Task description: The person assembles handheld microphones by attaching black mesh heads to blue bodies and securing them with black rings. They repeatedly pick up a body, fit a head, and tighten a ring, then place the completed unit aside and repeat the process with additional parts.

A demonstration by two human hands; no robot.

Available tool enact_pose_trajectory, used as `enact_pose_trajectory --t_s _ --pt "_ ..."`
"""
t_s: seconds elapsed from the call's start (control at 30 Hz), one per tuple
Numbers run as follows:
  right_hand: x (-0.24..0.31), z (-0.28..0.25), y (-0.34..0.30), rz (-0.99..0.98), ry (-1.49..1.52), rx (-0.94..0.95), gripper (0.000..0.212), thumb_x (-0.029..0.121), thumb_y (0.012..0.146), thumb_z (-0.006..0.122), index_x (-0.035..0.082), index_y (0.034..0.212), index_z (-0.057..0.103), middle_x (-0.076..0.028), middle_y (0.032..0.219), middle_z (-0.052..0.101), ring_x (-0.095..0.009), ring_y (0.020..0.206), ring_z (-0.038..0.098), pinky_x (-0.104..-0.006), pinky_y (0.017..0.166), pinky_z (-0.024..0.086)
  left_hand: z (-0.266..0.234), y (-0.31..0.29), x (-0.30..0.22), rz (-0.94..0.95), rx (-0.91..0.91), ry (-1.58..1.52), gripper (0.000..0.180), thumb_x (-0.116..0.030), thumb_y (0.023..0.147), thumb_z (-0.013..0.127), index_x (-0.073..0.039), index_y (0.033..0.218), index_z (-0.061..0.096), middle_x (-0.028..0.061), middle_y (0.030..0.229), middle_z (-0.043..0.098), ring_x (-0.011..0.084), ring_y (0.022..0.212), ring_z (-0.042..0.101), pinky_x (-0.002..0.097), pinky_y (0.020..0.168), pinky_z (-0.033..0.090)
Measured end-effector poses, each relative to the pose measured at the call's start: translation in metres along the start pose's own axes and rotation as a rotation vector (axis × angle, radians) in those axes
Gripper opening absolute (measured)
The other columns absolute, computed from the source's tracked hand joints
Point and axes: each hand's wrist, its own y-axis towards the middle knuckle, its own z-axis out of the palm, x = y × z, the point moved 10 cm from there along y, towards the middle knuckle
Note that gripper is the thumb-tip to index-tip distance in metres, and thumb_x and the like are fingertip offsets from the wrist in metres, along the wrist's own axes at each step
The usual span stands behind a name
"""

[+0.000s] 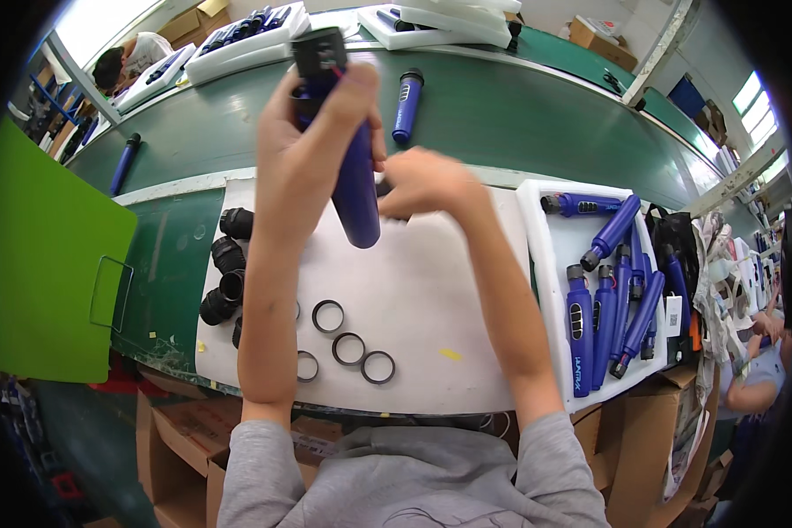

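Observation:
My left hand (321,132) is wrapped round a blue microphone handle (358,198), held tilted above the white work sheet. A black piece (319,51) sits at its upper end, with a bit of red beside my thumb. Close to the handle's right side is my right hand (431,183), blurred, its fingers and thumb curled around something small and dark that I cannot make out. Several black rings (328,302) lie on the sheet below. Left of my left forearm are several black ribbed caps (228,254), partly hidden by that arm.
A white foam tray (537,290) of blue microphone handles stands at the right. Another handle (407,106) rests on the green belt (484,114) ahead, and one more (126,165) lies farther left. Foam trays line the far side. A green panel (53,264) rises at the left.

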Motion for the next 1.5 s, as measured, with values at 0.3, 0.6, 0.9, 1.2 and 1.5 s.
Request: enact_pose_trajectory --t_s 0.3,0.6,0.9,1.2,1.5 --pt "-0.093 -0.118 -0.072 -0.192 0.760 -0.782 0.054 0.032 0.084 0.072 -0.004 0.122 0.059 -0.015 0.107 0.068 -0.020 0.097 0.066 -0.0321 0.084 0.053 0.048 -0.007 0.107 -0.082 0.108 0.232 0.031 -0.024 0.084 0.080 -0.003 0.092 0.058 0.0002 0.074 0.059 0.0061 0.062 0.054 0.0230 0.057 0.045" --pt "-0.062 -0.126 -0.091 -0.500 0.866 -0.707 0.049 0.021 0.082 0.079 0.002 0.123 0.061 -0.011 0.110 0.067 -0.019 0.105 0.066 -0.0321 0.092 0.052 0.045 -0.016 0.126 -0.115 0.080 0.252 0.033 -0.025 0.083 0.081 -0.004 0.087 0.056 -0.0009 0.072 0.058 0.0059 0.062 0.052 0.0237 0.058 0.043" --pt "-0.037 -0.121 -0.099 -0.539 0.782 -0.545 0.048 0.015 0.082 0.081 0.002 0.123 0.061 -0.009 0.110 0.067 -0.017 0.104 0.066 -0.0317 0.093 0.052 0.054 -0.021 0.128 -0.129 0.142 0.215 0.031 -0.023 0.085 0.079 -0.003 0.101 0.062 0.0007 0.081 0.063 0.0072 0.073 0.057 0.0245 0.067 0.048" --pt "-0.033 -0.109 -0.093 -0.423 0.668 -0.466 0.052 0.017 0.080 0.085 0.001 0.121 0.058 -0.009 0.110 0.067 -0.017 0.104 0.066 -0.0312 0.088 0.055 0.055 -0.018 0.130 -0.100 0.142 0.202 0.033 -0.020 0.086 0.077 -0.001 0.109 0.061 0.0033 0.088 0.067 0.0098 0.078 0.061 0.0268 0.071 0.051" --pt "-0.033 -0.109 -0.090 -0.341 0.596 -0.542 0.055 0.021 0.079 0.085 -0.001 0.120 0.057 -0.012 0.109 0.067 -0.019 0.104 0.067 -0.0314 0.087 0.055 0.049 -0.018 0.124 -0.050 0.056 0.312 0.038 -0.025 0.086 0.078 0.000 0.107 0.058 0.0070 0.081 0.067 0.0123 0.068 0.061 0.0282 0.064 0.051"
